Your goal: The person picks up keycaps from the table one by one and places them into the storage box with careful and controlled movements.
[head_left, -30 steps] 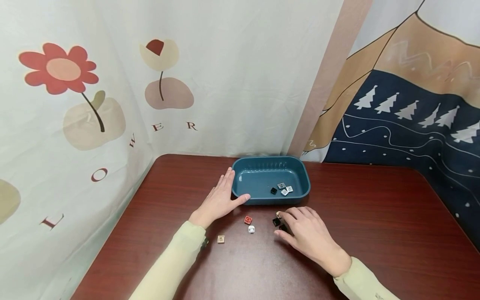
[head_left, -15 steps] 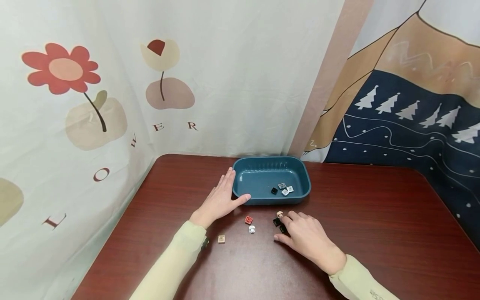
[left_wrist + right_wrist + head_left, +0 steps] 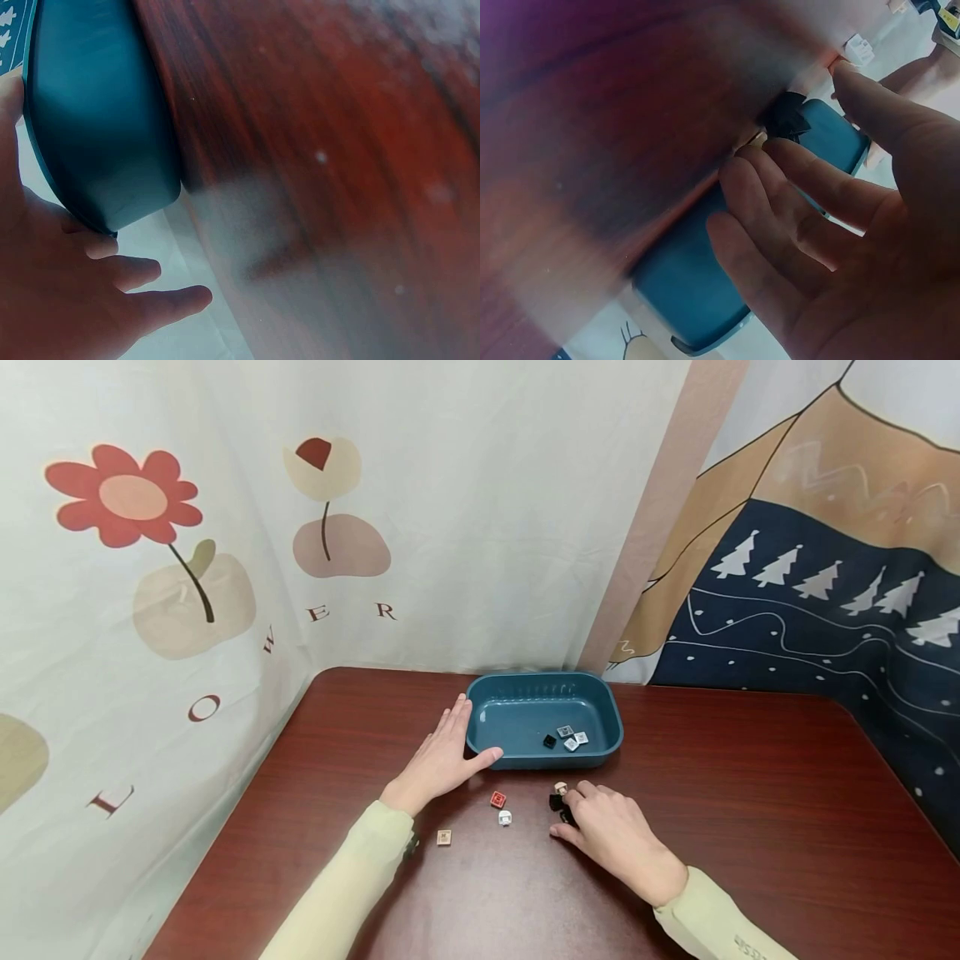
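My left hand (image 3: 442, 750) rests against the left end of a blue-green plastic tray (image 3: 543, 762), fingers along its outer side and thumb over the near rim. The left wrist view shows the same tray (image 3: 105, 112) beside the spread fingers. My right hand (image 3: 622, 835) is low over the table beside black keycaps (image 3: 556, 802) and a beige keycap (image 3: 560, 787). In the right wrist view the index fingertip is close to a black keycap (image 3: 786, 116), with the thumb apart from it; whether they touch I cannot tell. Part of the black group is hidden by the fingers.
Between the hands lie a red keycap (image 3: 498, 799), a white keycap (image 3: 505, 817) and a tan keycap (image 3: 444, 837). Inside the tray are a black keycap (image 3: 550, 742) and a few pale ones (image 3: 572, 744). A printed curtain (image 3: 465, 527) hangs behind the brown table (image 3: 750, 777).
My right hand has shifted slightly left and its fingertips have drawn back from the beige keycap, now more visible. The black keycaps have shifted slightly. My left hand stays at the tray.
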Demonstrator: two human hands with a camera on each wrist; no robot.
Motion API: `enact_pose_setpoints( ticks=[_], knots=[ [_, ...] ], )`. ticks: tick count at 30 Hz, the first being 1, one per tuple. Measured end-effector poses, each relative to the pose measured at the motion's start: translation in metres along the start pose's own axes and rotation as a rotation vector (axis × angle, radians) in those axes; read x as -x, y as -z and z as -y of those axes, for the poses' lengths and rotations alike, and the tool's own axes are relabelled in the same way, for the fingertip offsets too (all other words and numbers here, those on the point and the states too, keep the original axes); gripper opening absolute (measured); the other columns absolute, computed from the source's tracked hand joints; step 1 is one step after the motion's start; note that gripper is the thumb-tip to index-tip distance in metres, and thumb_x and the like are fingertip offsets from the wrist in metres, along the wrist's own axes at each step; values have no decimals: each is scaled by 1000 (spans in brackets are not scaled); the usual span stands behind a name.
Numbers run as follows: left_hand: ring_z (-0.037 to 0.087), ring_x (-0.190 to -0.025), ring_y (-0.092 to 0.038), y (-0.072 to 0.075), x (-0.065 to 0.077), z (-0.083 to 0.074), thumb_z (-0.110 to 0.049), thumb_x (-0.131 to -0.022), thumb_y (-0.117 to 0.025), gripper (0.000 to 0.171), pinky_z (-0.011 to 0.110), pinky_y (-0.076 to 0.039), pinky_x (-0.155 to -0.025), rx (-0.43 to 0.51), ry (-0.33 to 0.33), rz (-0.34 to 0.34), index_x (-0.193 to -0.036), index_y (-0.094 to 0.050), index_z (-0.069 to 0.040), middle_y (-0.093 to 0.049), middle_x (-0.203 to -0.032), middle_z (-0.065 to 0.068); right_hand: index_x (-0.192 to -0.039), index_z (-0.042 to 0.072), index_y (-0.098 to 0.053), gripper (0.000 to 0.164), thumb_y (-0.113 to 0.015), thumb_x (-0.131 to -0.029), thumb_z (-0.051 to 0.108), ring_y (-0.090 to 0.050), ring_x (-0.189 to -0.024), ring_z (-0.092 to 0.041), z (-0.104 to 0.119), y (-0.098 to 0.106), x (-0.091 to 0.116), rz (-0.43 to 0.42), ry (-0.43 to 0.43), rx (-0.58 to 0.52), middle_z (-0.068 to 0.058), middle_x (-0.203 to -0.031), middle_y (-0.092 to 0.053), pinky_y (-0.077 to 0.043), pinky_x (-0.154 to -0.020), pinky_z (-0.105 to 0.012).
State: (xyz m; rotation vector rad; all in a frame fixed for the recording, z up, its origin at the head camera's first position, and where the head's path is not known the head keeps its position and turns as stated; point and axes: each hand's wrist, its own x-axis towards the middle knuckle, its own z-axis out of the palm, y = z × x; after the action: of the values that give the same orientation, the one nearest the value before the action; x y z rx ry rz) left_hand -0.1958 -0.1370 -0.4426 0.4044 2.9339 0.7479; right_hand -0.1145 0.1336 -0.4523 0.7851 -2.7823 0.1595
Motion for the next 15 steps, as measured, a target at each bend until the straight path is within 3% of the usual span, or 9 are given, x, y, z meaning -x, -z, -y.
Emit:
enact_pose_setpoints(
  ticks=[6,15],
  knots=[
    [29,-147,-9,0,0,0,-79,-82,-45,107,58,-21,-111,4,0,-1,-157,-5,-14,0,-162,-2,-85,15,-67,31,-80,-76,41,-56,-61,-17,0,-2,0,13,-5,-1,2,-74,-51,-45,-46,-36],
    [28,-147,-8,0,0,-1,-78,-82,-46,107,57,-20,-111,0,9,7,-157,-4,-15,1,-162,-3,-86,14,-67,22,-83,-76,26,-59,-65,-18,0,0,0,33,44,-29,2,-77,-54,-47,-49,-34]
  ],
)
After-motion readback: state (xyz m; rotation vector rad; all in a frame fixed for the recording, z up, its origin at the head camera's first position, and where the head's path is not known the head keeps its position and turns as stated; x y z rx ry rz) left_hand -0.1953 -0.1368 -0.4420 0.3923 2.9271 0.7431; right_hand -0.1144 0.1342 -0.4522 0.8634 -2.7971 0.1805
